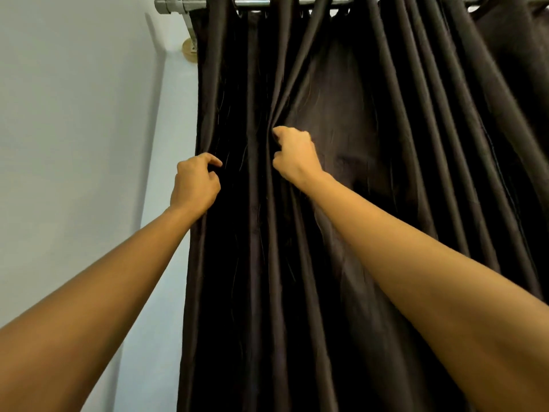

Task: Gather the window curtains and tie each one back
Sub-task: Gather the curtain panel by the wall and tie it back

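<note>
Two bare forearms reach up and forward from the bottom corners of the view, both meeting a dark brown curtain (pixel 341 120) that fills the middle and right. The left hand (pixel 194 182) sits at the curtain's left edge with its fingers loosely curled, forefinger and thumb close together against the cloth; whether they actually pinch the edge cannot be told. The right hand (pixel 294 156) is higher and nearer the middle, fingers closed into a fist around a vertical fold, so that the cloth draws into tight creases at that point. Between the two hands hang several narrow pleats; to the right the fabric falls in broader, smoother folds that slant off toward the frame's edge. Left of the curtain is a plain pale wall (pixel 74 114), with a lighter vertical strip running just beside the cloth. At the top, the curtain hangs by metal eyelets from a silver rod (pixel 252 1), whose capped end juts past the cloth and rests on a bracket (pixel 190 28) fixed to the wall.
</note>
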`<control>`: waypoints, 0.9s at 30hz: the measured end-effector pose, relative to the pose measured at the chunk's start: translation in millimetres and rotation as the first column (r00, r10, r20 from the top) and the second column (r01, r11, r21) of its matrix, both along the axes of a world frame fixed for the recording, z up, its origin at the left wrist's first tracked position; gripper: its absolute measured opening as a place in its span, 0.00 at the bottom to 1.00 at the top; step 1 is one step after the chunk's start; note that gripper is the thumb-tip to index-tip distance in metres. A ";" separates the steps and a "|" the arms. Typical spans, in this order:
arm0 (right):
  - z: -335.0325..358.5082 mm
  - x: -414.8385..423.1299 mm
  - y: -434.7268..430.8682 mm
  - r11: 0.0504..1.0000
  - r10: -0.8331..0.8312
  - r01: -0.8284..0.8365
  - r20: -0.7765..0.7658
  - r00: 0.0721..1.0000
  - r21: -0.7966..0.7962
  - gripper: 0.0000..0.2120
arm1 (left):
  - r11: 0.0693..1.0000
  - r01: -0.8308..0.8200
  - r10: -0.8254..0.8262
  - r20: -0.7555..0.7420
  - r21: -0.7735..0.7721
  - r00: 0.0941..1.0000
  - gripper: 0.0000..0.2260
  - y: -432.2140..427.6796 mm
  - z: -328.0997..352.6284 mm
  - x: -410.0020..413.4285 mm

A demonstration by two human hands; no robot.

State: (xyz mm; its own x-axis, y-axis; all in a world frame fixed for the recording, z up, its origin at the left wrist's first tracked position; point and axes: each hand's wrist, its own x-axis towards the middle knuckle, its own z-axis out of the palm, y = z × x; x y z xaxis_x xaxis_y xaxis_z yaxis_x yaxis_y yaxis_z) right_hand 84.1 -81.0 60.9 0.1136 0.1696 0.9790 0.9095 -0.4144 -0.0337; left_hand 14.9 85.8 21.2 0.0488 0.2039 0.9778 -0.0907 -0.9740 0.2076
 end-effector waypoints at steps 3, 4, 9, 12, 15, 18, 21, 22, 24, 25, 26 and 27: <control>11.5 -20.7 23.7 0.997 0.053 -0.048 0.082 0.995 -0.066 0.11 | 0.999 0.042 -0.042 0.019 0.003 0.999 0.12 0.3 -0.3 -0.2; 15.8 -26.9 31.1 0.995 0.064 -0.057 0.100 0.993 -0.079 0.09 | 0.999 0.050 -0.050 0.031 0.004 0.998 0.11 -1.1 -0.5 0.5; 20.2 -51.0 55.3 0.959 0.237 -0.227 0.042 0.971 -0.168 0.05 | 0.995 0.059 -0.052 0.085 -0.086 0.995 0.16 -7.3 0.8 5.4; 18.0 -41.1 39.0 0.964 0.189 -0.190 -0.021 0.982 -0.185 0.16 | 0.991 0.096 -0.084 0.129 -0.092 0.988 0.21 -10.0 -5.1 9.4; 6.2 -20.6 11.2 1.000 -0.006 0.006 0.055 0.998 -0.005 0.16 | 0.983 0.159 -0.149 0.104 -0.090 0.983 0.24 -17.2 -12.1 11.7; -2.9 0.2 -20.4 0.857 -0.469 0.444 0.037 0.883 0.260 0.32 | 0.975 0.176 -0.174 0.026 -0.138 0.984 0.33 -28.1 -14.2 12.7; 0.0 12.4 -54.8 0.755 -0.569 0.588 -0.157 0.807 0.289 0.52 | 0.971 0.161 -0.172 -0.046 -0.176 0.984 0.40 -40.4 -14.4 13.9; 3.2 19.1 -64.5 0.748 -0.549 0.605 -0.257 0.795 0.274 0.57 | 0.972 0.157 -0.171 -0.073 -0.175 0.983 0.41 -44.1 -15.0 14.7; 6.1 29.2 -81.6 0.805 -0.374 0.532 -0.471 0.799 0.262 0.61 | 0.972 0.158 -0.180 -0.117 -0.172 0.977 0.42 -49.0 -17.2 16.0; 6.4 32.5 -87.4 0.857 -0.231 0.433 -0.542 0.808 0.280 0.61 | 0.971 0.162 -0.186 -0.131 -0.173 0.974 0.42 -50.0 -18.5 16.4; 5.6 35.8 -90.6 0.899 -0.110 0.325 -0.567 0.816 0.294 0.58 | 0.972 0.164 -0.189 -0.140 -0.171 0.972 0.42 -50.6 -20.1 16.5; 4.3 37.9 -90.7 0.928 -0.055 0.247 -0.553 0.831 0.279 0.51 | 0.973 0.160 -0.185 -0.149 -0.167 0.971 0.40 -50.9 -21.5 16.3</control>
State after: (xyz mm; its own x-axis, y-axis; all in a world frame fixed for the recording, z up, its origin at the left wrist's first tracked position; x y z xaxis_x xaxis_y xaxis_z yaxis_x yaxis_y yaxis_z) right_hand 122.0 -171.7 65.2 0.6236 -0.2098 0.7531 0.6371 -0.4219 -0.6451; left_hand 31.1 34.9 -0.4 0.2516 0.3247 0.9117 -0.2075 -0.9020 0.3785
